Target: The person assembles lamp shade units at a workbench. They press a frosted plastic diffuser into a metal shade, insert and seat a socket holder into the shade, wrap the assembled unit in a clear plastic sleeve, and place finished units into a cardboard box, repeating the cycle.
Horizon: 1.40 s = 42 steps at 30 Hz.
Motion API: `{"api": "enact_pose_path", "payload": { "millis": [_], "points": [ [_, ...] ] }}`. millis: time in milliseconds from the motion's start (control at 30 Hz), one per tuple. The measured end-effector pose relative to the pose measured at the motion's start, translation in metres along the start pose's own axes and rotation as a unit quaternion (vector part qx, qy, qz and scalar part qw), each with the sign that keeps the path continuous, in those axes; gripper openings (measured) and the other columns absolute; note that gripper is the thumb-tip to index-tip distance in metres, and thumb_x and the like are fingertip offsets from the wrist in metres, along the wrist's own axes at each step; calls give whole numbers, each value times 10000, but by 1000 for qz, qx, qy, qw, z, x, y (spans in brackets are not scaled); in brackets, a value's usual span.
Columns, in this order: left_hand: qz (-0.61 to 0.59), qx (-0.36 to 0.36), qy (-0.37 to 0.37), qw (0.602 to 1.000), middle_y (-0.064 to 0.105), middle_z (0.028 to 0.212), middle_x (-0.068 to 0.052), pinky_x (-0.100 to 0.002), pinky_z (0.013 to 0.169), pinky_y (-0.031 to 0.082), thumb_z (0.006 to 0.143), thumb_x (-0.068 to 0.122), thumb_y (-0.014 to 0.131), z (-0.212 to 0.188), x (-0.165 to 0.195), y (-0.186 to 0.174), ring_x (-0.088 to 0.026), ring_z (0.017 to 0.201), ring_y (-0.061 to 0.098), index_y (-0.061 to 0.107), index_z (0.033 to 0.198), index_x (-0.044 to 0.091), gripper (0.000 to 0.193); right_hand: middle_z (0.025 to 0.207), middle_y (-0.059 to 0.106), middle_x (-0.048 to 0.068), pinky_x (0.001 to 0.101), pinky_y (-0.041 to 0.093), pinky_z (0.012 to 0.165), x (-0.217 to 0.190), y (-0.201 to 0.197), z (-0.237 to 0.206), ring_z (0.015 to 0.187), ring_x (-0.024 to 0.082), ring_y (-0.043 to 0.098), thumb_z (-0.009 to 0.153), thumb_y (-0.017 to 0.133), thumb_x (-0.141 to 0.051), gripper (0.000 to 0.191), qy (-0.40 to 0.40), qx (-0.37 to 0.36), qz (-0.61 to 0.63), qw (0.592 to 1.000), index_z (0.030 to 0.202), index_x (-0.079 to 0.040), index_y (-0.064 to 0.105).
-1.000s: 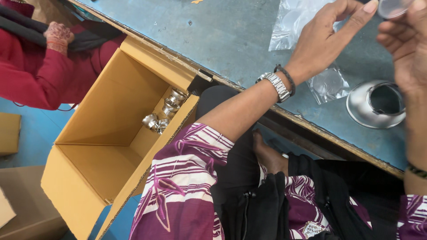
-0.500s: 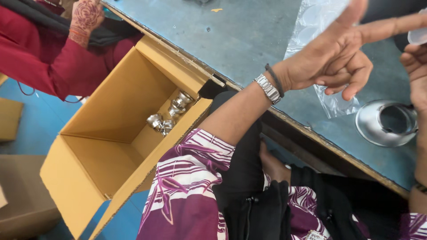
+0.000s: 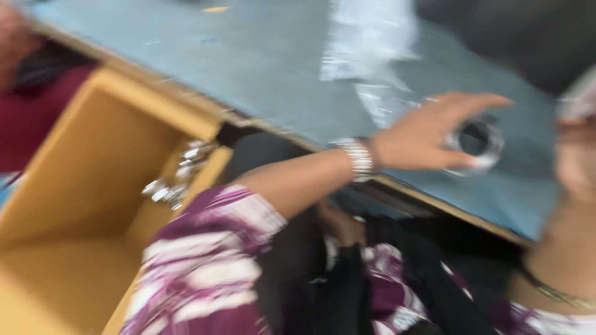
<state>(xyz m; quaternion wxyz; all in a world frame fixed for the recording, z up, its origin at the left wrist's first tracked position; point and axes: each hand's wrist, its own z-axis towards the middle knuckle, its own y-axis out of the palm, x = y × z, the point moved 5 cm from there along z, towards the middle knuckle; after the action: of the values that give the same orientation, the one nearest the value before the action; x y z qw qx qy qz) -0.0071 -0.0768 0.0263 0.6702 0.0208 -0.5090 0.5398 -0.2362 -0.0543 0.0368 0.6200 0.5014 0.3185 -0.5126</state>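
The frame is heavily blurred. The left hand (image 3: 428, 133) is seen right of centre, stretched over the blue-grey worktop (image 3: 248, 68). Its fingers (image 3: 481, 100) are extended and slightly spread above, with the thumb below, and a round shiny metal ring (image 3: 478, 141) is framed between them at the right end of the hand. The ring lies just under the fingers and touches the thumb tip; whether it is truly pinched or only rests on the worktop beside the hand cannot be told. A metal watch (image 3: 360, 160) is worn on the wrist.

The right hand (image 3: 577, 155) is seen at the right edge of the frame, too smeared for its fingers to be read; a pale object at its top is indistinct.

A crumpled clear plastic bag (image 3: 372, 56) lies on the worktop in the upper middle. An open yellow cardboard box (image 3: 93, 186) fills the lower left, with small shiny metal parts (image 3: 177, 177) along its right wall. Another person's red sleeve (image 3: 31, 118) appears at the far left.
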Motion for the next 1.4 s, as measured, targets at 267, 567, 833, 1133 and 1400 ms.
{"api": "enact_pose_path", "payload": {
  "millis": [267,567,833,1133,1400],
  "points": [
    [9,-50,-32,998,471,1575,-167,-497,1243,327,769,239,874,-8,27,-14,-403,1504,387,339,1571,176,967,909,708,84,264,552,696,-18,18,-51,768,131,666,1016,757,-37,124,8,129,-62,990,1110,32,715],
    [9,-105,-145,984,584,1496,-73,-674,1272,87,723,338,878,-3,23,-12,-279,1456,519,222,1609,236,1107,901,726,114,293,601,661,-8,36,-53,740,151,699,990,776,-30,109,13,131,-110,985,1029,23,689],
    [71,-58,-64,994,513,1517,-164,-702,1177,35,591,489,1003,-11,32,-16,-383,1457,394,150,1616,215,1361,866,715,106,282,585,634,-4,38,-62,707,144,689,977,777,-44,112,33,136,-84,987,996,14,683],
    [6,-49,-94,994,661,1429,-45,-673,1239,48,681,484,954,-26,19,-6,-292,1377,579,118,1630,238,1289,845,719,53,188,503,651,5,49,-63,709,60,630,933,809,-33,110,72,90,-186,976,980,20,725],
    [29,-36,-77,996,649,1454,-53,-681,1224,11,693,537,953,-28,19,-7,-305,1416,536,104,1628,217,1303,836,711,20,178,488,647,4,57,-50,702,39,608,934,806,-34,104,106,22,-207,972,992,12,733]
  ]
}}
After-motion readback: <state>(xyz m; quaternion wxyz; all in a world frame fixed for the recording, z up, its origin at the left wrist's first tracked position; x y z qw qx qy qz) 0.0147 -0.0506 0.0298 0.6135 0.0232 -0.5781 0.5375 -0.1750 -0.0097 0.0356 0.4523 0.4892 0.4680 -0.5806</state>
